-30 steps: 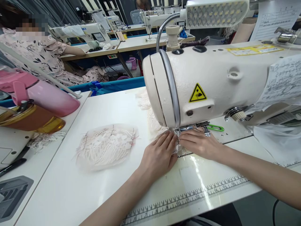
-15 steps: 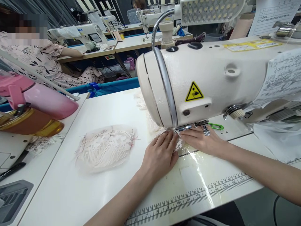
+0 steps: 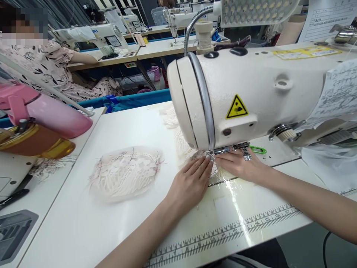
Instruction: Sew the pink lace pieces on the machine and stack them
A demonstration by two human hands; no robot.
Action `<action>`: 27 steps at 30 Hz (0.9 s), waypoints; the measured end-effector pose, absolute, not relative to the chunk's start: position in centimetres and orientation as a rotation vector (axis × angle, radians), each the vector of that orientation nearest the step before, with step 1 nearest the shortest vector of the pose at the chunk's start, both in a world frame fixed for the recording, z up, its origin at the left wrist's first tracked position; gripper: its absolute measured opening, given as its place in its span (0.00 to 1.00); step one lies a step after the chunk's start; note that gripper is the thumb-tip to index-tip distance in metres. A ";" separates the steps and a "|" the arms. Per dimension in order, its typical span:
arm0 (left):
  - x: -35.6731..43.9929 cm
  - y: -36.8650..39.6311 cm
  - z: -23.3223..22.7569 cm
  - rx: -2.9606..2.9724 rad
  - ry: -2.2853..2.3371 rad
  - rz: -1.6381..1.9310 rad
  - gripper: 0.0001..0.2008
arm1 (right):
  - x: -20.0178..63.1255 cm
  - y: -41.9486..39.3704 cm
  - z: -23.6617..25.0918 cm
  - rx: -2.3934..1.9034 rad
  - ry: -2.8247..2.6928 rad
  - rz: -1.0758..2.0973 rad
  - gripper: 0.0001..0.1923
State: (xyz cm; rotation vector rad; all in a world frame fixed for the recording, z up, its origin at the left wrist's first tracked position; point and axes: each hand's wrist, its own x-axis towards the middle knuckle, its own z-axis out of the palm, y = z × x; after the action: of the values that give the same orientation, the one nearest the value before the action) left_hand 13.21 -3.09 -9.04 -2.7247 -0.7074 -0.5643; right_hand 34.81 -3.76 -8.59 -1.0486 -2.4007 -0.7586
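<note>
White lace fabric [image 3: 214, 171] lies under the needle area of a cream sewing machine [image 3: 256, 82]. My left hand [image 3: 191, 180] rests flat on the lace, its fingers straight and close together, tips beside the presser foot. From the other side, my right hand [image 3: 245, 165] lies low on the machine bed with fingers stretched toward the same lace; the machine head partly covers them. More pale lace [image 3: 182, 143] extends behind my left hand. A separate lace piece [image 3: 126, 175] on sheer backing, with loose reddish threads, sits on the table to the left.
A green clip-like piece [image 3: 259, 150] is beside my right hand. A printed ruler [image 3: 212, 238] runs along the front edge. At left stand a pink bottle [image 3: 58, 111] and an amber container [image 3: 41, 143]. Another person [image 3: 55, 70] sits beyond, near other sewing machines.
My left hand's fingers have drawn closer together, and its thumb has tucked in out of sight. The lace at the presser foot has shifted slightly. My right hand stays in nearly the same place.
</note>
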 end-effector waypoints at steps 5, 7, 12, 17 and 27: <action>12.2 -2.6 -8.4 -2.789 -0.668 -0.512 0.18 | 34.6 -3.7 -9.0 -0.980 -2.476 -0.722 0.16; 11.9 -2.4 -8.3 -2.809 -0.670 -0.513 0.18 | 34.3 -3.8 -9.1 -0.934 -2.490 -0.669 0.14; 11.8 -2.0 -8.3 -2.814 -0.671 -0.523 0.17 | 33.3 -3.7 -9.3 -0.809 -2.404 -0.688 0.09; 12.0 -1.9 -8.2 -2.769 -0.665 -0.540 0.17 | 33.2 -3.5 -9.2 -0.779 -2.373 -0.659 0.10; 12.4 -2.5 -8.8 -2.711 -0.783 -0.489 0.18 | 33.4 -3.8 -9.2 -0.854 -2.411 -0.592 0.13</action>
State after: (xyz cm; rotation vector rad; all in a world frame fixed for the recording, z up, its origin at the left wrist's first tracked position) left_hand 12.44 -2.45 -8.82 -2.7105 -0.7830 -0.4886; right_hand 33.43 -3.77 -9.18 -0.8543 -2.4108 -0.5924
